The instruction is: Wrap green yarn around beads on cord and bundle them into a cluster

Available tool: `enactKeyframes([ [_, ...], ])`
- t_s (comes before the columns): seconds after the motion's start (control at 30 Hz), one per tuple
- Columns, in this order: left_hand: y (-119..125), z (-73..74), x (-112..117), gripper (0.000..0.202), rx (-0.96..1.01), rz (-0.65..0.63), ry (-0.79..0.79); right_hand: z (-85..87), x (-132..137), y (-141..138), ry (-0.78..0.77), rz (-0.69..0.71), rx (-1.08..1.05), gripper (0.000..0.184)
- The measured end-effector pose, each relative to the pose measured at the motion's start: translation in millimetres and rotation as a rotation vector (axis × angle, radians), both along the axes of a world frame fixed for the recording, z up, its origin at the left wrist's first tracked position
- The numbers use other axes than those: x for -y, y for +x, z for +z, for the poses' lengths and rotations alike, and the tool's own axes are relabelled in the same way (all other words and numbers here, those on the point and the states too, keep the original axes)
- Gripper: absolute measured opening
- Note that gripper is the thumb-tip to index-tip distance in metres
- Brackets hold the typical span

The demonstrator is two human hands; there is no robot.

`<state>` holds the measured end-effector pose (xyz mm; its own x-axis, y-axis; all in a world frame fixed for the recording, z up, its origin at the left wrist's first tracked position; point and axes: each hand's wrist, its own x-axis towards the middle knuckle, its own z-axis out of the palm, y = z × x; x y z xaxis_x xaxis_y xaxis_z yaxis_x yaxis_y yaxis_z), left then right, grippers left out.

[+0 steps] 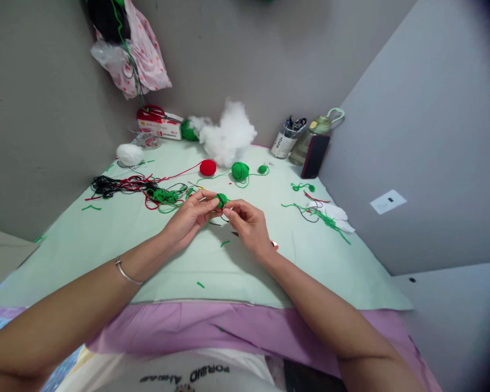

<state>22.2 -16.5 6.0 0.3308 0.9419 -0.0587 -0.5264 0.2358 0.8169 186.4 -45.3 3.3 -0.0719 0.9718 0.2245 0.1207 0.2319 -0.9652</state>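
While a small green yarn piece (pixel 223 197) is held up between the two hands, just over the middle of the worktop (pixel 163 272), the step in hand appears to be fine fingertip work on the piece itself, with a black strand (pixel 225 219) being handled along with it. By the left hand (pixel 191 216) the piece is pinched from its left side, thumb and fingers closed on it; by the right hand (pixel 247 223) its right edge is met, with thumb and forefinger drawn together in a narrow grip. Whether the piece, the strand or a small needle is held in that right grip cannot be told at this size. Dark yarn is seen across the face of the piece, so the black is judged to be in the course of being wound or stitched onto the green. For the next move, a firm left grip seems to be called for, so that the strand can be drawn snug by the right without the piece being twisted. Care is also suggested by a pointed tool (pixel 234 234), partly hidden beneath the right hand, and by the tangled yarn (pixel 110 186) lying to the left, in which a trailing end could be snagged.
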Motion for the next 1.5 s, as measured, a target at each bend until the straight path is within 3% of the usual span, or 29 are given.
enactKeyframes([
  [0.2, 3, -1.8, 2, 0.019, 0.092, -0.028, -0.101, -8.1, 5, -6, 0.119, -0.075, 0.055, 0.020],
  [0.37, 5, -3.3, 4, 0.024, 0.035, 0.005, -0.074, -8.9, 2, -9, 0.046, -0.088, -0.005, 0.022],
  [0.7, 1, -5.1, -1, 0.031, -0.357, 0.150, 0.306, 7.5, -7, 2, -0.140, 0.062, -0.226, 0.027],
  [0.93, 1, -8.6, 1, 0.031, -0.438, 0.042, 0.277, 9.7, -10, 16, 0.108, -0.051, 0.170, 0.018],
  [1.13, 3, -11.9, -4, 0.029, -0.484, -0.071, 0.270, 17.0, -20, 25, 0.162, -0.135, 0.169, 0.012],
  [1.23, 2, -14.4, -5, 0.029, -0.477, -0.154, 0.248, 31.6, -27, 42, 0.061, -0.256, -0.082, 0.013],
  [1.3, 2, -15.1, -5, 0.028, -0.445, -0.209, 0.238, 40.4, -30, 54, -0.109, -0.187, -0.281, 0.020],
  [1.4, 0, -15.2, -5, 0.028, -0.451, -0.262, 0.243, 48.9, -30, 68, -0.361, -0.005, -0.412, 0.028],
  [1.5, -1, -16.3, -5, 0.029, -0.468, -0.311, 0.243, 53.8, -31, 81, -0.376, -0.006, -0.498, 0.025],
])
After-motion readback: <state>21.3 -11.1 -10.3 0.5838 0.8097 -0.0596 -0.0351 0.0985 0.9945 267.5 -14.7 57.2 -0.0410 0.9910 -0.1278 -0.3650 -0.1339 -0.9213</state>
